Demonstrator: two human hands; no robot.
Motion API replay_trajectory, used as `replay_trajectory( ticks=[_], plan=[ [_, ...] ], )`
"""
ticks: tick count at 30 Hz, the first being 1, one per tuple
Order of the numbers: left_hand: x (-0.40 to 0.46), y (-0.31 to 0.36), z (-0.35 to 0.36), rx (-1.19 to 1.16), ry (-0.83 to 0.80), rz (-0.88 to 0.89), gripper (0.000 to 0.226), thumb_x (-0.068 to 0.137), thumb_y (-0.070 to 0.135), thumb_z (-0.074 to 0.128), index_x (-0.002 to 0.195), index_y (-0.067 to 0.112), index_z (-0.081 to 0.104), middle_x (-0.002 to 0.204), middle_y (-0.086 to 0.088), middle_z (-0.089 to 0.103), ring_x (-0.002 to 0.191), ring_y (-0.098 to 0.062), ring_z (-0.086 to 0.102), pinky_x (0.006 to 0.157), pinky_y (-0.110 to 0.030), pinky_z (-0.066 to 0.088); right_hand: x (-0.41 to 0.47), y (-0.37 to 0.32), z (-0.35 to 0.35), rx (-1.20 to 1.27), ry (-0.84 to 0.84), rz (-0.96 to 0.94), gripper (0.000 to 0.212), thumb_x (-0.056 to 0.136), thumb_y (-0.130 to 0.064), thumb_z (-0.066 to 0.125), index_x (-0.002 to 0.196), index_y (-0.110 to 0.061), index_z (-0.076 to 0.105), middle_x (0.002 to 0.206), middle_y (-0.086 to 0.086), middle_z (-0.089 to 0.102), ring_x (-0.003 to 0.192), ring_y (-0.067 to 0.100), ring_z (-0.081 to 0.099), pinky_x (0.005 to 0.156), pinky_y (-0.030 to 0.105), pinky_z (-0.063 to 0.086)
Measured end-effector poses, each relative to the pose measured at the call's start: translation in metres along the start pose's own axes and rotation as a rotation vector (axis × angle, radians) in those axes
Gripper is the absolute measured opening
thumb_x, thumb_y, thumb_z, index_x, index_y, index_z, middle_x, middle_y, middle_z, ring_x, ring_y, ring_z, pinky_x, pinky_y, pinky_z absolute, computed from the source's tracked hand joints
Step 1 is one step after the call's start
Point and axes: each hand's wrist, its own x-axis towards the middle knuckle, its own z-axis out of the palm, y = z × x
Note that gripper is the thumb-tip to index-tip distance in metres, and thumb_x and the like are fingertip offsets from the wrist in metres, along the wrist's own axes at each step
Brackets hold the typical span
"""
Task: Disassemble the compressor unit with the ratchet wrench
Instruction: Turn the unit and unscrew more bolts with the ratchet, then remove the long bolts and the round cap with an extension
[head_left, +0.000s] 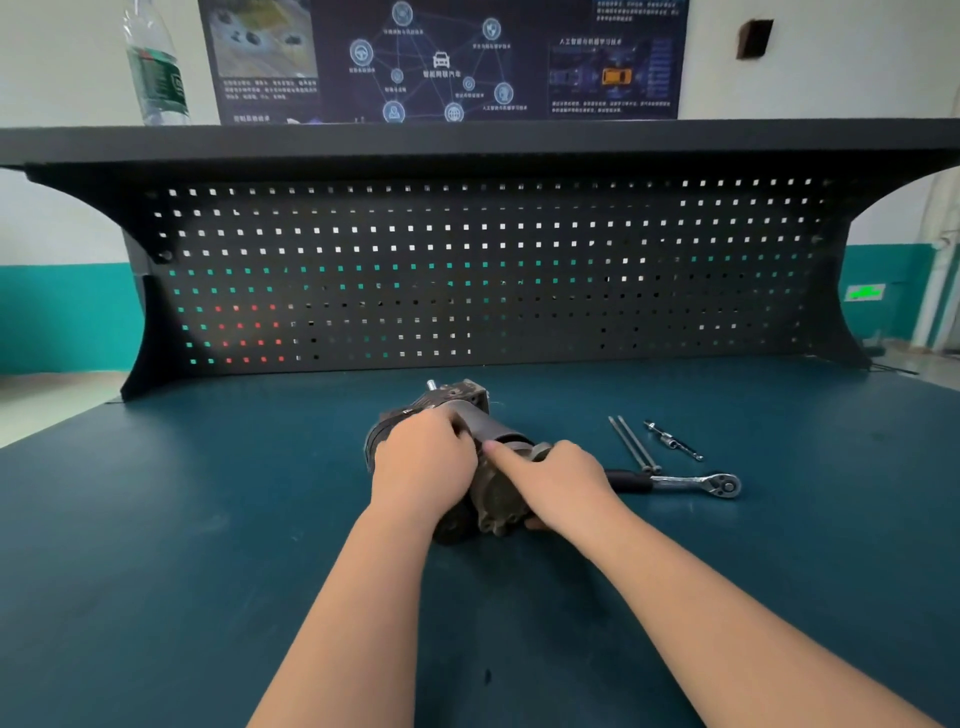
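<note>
We see open tabletop (182, 519) left of the compressor unit (467, 415) and in front of it — both forearms cross there. To the right the ratchet wrench (691, 483), two long bolts (634, 444) and a small extension bar (674, 441) lie close together. The pegboard (467, 270) walls off the rear.

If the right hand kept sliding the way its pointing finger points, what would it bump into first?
Probably the left hand. The right hand points its finger left across the compressor unit, and the fingertip looks almost at the left hand's fingers, though depth is hard to judge.
</note>
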Motion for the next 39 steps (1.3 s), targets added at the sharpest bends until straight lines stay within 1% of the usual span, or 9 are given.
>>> replay_trajectory(
  ticks=[5, 10, 15, 22, 25, 27, 30, 33, 39],
  plan=[
    [0.002, -0.005, 0.007, 0.112, -0.012, -0.013, 0.025, 0.089, 0.02, 0.043, 0.102, 0.023, 0.064, 0.095, 0.0, 0.068, 0.09, -0.023, 0.057, 0.082, -0.035, 0.041, -0.009, -0.002, -0.005, 0.017, 0.022, -0.028, 0.053, 0.075, -0.061, 0.064, 0.07, -0.009, 0.059, 0.083, 0.011, 0.07, 0.081, 0.028, 0.068, 0.078, 0.042, 0.057],
    [-0.001, -0.003, 0.006, 0.095, -0.019, -0.033, 0.027, 0.091, 0.02, 0.042, 0.106, 0.025, 0.064, 0.1, 0.001, 0.067, 0.095, -0.025, 0.056, 0.087, -0.036, 0.04, -0.015, 0.0, -0.043, 0.477, -0.176, 0.092, 0.045, 0.073, -0.043, 0.076, 0.087, -0.001, 0.066, 0.09, 0.015, 0.072, 0.078, 0.021, 0.071, 0.058, 0.033, 0.06],
    [-0.002, 0.007, 0.005, -0.12, 0.138, -0.036, 0.025, 0.089, 0.035, 0.047, 0.085, 0.021, 0.068, 0.067, 0.011, 0.06, 0.077, -0.02, 0.059, 0.076, -0.034, 0.049, 0.031, 0.014, -0.106, 0.935, -0.045, 0.181, 0.048, 0.071, -0.037, 0.08, 0.104, -0.006, 0.063, 0.106, 0.015, 0.066, 0.095, 0.024, 0.066, 0.058, 0.032, 0.059],
    [-0.004, 0.006, 0.02, 0.357, 0.001, 0.13, 0.038, 0.088, 0.063, 0.035, 0.122, 0.054, 0.05, 0.118, 0.016, 0.061, 0.116, -0.013, 0.048, 0.091, -0.037, 0.028, 0.106, 0.031, -0.075, 0.438, 0.149, 0.17, 0.05, 0.066, -0.037, 0.084, 0.094, -0.002, 0.061, 0.097, 0.01, 0.065, 0.084, 0.018, 0.064, 0.08, 0.031, 0.055],
    [-0.001, 0.005, 0.023, 0.315, 0.022, 0.146, 0.033, 0.091, 0.058, 0.035, 0.121, 0.058, 0.049, 0.12, 0.019, 0.06, 0.116, -0.013, 0.048, 0.09, -0.036, 0.027, 0.122, 0.028, -0.054, -0.025, 0.267, 0.116, 0.05, 0.065, -0.05, 0.077, 0.076, -0.007, 0.054, 0.074, 0.002, 0.058, 0.067, 0.016, 0.054, 0.052, 0.026, 0.04],
    [0.001, 0.006, 0.022, 0.297, 0.017, 0.151, 0.033, 0.092, 0.056, 0.035, 0.122, 0.057, 0.049, 0.121, 0.019, 0.059, 0.117, -0.013, 0.048, 0.089, -0.036, 0.027, 0.13, 0.026, -0.042, -0.104, 0.264, 0.093, 0.053, 0.066, -0.046, 0.075, 0.09, -0.007, 0.05, 0.087, 0.004, 0.055, 0.07, 0.018, 0.049, 0.048, 0.026, 0.032],
    [-0.001, 0.007, 0.02, 0.283, 0.008, 0.154, 0.032, 0.093, 0.054, 0.036, 0.12, 0.053, 0.053, 0.118, 0.019, 0.061, 0.115, -0.013, 0.05, 0.091, -0.036, 0.027, 0.139, 0.031, -0.028, -0.158, 0.263, 0.106, 0.068, 0.069, -0.041, 0.076, 0.117, -0.005, 0.042, 0.112, 0.012, 0.053, 0.098, 0.03, 0.055, 0.071, 0.033, 0.046],
    [-0.001, 0.009, 0.011, -0.027, 0.08, 0.073, 0.029, 0.09, 0.052, 0.043, 0.092, 0.04, 0.069, 0.086, 0.013, 0.07, 0.09, -0.01, 0.06, 0.085, -0.03, 0.04, 0.143, 0.035, -0.021, -0.266, 0.273, 0.128, 0.074, 0.073, -0.043, 0.076, 0.124, -0.005, 0.039, 0.122, 0.016, 0.055, 0.116, 0.034, 0.049, 0.09, 0.039, 0.046],
    [0.007, -0.005, -0.013, -0.88, 0.355, -0.421, 0.033, 0.089, 0.027, 0.046, 0.067, 0.018, 0.069, 0.072, -0.002, 0.071, 0.066, -0.018, 0.06, 0.059, -0.031, 0.05, 0.123, 0.017, -0.028, -0.14, 0.288, -0.032, 0.051, 0.086, -0.046, 0.061, 0.12, -0.012, 0.045, 0.098, 0.005, 0.064, 0.099, 0.021, 0.057, 0.073, 0.032, 0.045]
  ],
)
